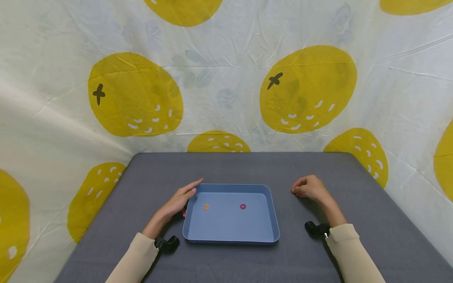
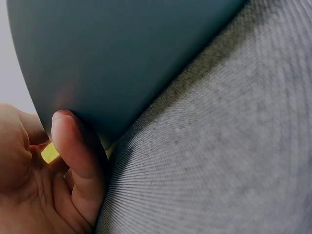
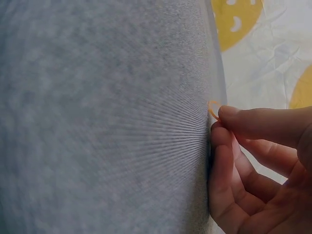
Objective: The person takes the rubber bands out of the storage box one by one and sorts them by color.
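Rings, small and elastic-looking, three counted: one orange ring pinched at the fingertips of the right hand, one orange ring in the tray, one magenta ring in the tray

Right hand: fingers curled, thumb and forefinger closed on the pinched ring, which lies against the grey cloth just right of the tray; the narrow tip grip suits so slight and thin an item. In the head view this ring is little more than a speck at the fingertips

Left hand: fingers straight and relaxed, laid along the tray's left wall, thumb against its outer side near the base; holds nothing. Judged a steadying touch, keeping the tray from sliding on the cloth

Tray: one, blue, shallow, rectangular with rounded corners, flat on the cloth between the two hands. The two rings inside lie apart from each other, the orange toward the left wall, the magenta nearer the middle, both in the far half

Table cover: one, grey woven cloth, beneath the tray and both hands

Wrist cameras: two, black, one on each forearm, nearer the person than the tray's corners

Sleeves: two, cream, one per arm

Backdrop: one, white creased cloth printed with large yellow fruit, hung behind and to both sides of the tray
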A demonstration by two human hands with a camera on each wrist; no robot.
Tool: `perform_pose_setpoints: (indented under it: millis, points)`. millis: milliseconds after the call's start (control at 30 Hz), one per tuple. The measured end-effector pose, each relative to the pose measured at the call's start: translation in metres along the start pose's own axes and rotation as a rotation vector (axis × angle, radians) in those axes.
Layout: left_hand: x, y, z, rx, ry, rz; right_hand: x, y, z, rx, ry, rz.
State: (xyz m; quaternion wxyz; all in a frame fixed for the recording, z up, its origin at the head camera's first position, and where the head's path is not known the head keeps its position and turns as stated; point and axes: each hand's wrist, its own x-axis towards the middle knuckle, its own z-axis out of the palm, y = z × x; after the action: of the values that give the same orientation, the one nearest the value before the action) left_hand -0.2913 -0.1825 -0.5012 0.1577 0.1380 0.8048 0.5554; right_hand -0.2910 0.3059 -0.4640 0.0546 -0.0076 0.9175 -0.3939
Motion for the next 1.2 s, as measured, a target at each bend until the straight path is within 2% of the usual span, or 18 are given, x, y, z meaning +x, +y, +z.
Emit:
perform_pose_setpoints:
  millis: [467, 900, 1200]
  points:
    - [0.0017, 0.0002, 0.0012, 0.005, 0.004, -0.004, 0.0018, 0.0025, 0.0026, -0.020, 0.018, -0.023]
    - [0.0006, -0.0003, 0.0010, 0.008, -0.009, 0.005, 0.0016, 0.0036, 0.0034, 0.028, 0.016, -0.022]
    - [0.0000, -0.0019, 0.0010, 0.003, -0.015, 0.010, -0.0006, 0.0009, -0.0020, 0.015, 0.034, -0.018]
